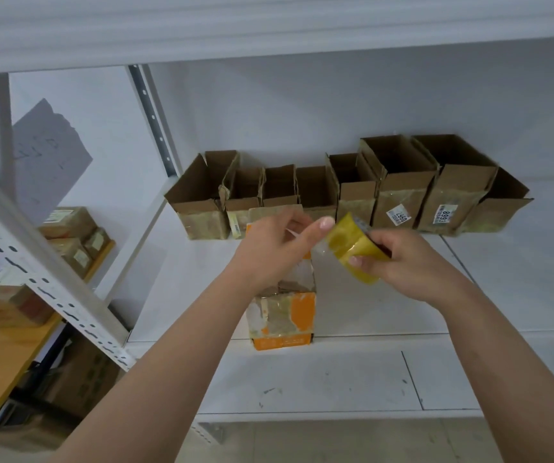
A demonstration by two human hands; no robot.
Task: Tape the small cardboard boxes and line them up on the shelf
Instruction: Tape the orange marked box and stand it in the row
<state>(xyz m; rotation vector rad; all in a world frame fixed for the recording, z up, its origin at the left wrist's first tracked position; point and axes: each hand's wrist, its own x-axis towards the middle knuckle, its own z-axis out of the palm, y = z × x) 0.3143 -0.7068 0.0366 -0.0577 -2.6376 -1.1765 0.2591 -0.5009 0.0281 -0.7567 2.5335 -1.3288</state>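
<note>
Orange box (284, 315) below tape roll (357, 250) gripped by right hand (405, 262).

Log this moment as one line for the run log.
right hand grips tape roll | left hand pinches tape end | orange box unsealed

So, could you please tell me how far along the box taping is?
Done: a row of brown boxes lines the back of the shelf. In hand: right hand holds the tape roll, left hand pulls its end. Left: the orange box in front needs taping and lining up.
</note>
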